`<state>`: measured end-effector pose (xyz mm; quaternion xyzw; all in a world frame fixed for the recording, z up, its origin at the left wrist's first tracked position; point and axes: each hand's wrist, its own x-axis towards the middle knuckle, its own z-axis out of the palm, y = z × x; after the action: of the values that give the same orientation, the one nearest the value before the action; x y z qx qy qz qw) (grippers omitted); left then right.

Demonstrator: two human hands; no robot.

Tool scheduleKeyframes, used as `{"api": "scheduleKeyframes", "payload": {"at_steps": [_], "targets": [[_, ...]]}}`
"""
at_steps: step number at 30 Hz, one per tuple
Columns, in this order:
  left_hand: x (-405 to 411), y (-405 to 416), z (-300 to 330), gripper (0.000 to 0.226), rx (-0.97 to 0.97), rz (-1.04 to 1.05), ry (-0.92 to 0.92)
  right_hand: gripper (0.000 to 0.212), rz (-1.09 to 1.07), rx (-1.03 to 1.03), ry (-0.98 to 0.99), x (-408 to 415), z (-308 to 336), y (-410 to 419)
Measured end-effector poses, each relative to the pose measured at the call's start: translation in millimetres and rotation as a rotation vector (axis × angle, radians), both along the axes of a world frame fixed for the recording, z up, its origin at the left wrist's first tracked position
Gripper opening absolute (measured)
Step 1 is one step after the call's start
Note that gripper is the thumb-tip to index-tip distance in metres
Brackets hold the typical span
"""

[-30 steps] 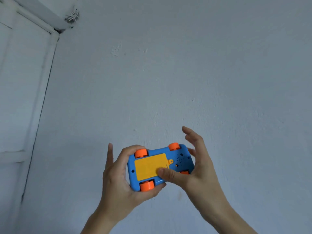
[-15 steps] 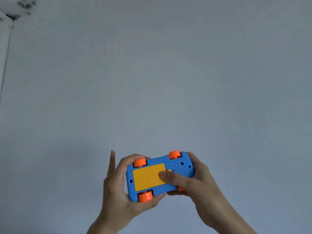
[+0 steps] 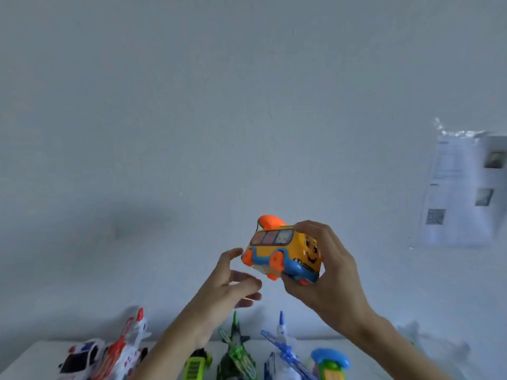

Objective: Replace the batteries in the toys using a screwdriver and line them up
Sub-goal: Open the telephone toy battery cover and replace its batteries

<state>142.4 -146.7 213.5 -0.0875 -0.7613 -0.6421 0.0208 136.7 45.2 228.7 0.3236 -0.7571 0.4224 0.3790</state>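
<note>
The right hand (image 3: 326, 275) grips the yellow bus toy (image 3: 285, 255) in the air, fingers curled over its roof and thumb under its front end. The bus is tilted, its long axis running from that palm out toward the left hand (image 3: 233, 283), which hangs just beside its rear, fingers spread and holding nothing. Below both hands, a row of toys (image 3: 236, 357) stands on the counter (image 3: 33, 360), where the bus likely goes next.

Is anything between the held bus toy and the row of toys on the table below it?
The left hand and its forearm lie between the yellow bus toy, held by the right hand, and part of the row, near the green helicopter. Toward the blue helicopter, nothing visible intervenes.
</note>
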Motion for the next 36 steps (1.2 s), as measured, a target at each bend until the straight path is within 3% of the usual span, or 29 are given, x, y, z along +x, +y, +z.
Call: {"api": "scheduleKeyframes", "payload": {"at_steps": [3, 8, 11, 15, 19, 21, 25, 28, 36], "targets": [[-7, 44, -19, 0.047, 0.343, -0.162, -0.254, 0.073, -0.111, 0.237, 0.168, -12, -41, 38], [-23, 121, -73, 0.041, 0.531, -0.199, -0.461, 0.087, -0.059, 0.384, 0.18, -13, -116, 97], [-29, 145, -101, 0.049, 0.643, -0.274, -0.576, 0.073, 0.086, 0.492, 0.124, -11, -131, 122], [-39, 184, -137, 0.071, 0.533, -0.101, -0.535, 0.06, 0.218, 0.238, -0.273, -5, -136, 171], [-41, 226, -163, 0.039, 0.444, -0.038, -0.455, 0.025, -0.207, 0.004, -0.474, -34, -165, 222], [-43, 247, -178, 0.045, 0.352, -0.05, -0.423, 0.026, -0.43, 0.095, -0.637, -49, -191, 245], [-47, 278, -211, 0.052, 0.089, -0.038, -0.404, 0.058, -0.684, 0.487, -0.924, -55, -234, 271], [-51, 289, -226, 0.041, -0.026, -0.021, -0.4, 0.066, -0.727, 0.575, -0.908, -53, -247, 273], [-64, 291, -254, 0.059, -0.144, 0.127, -0.396, 0.069, -0.808, 0.622, -0.902, -50, -270, 278]]}}
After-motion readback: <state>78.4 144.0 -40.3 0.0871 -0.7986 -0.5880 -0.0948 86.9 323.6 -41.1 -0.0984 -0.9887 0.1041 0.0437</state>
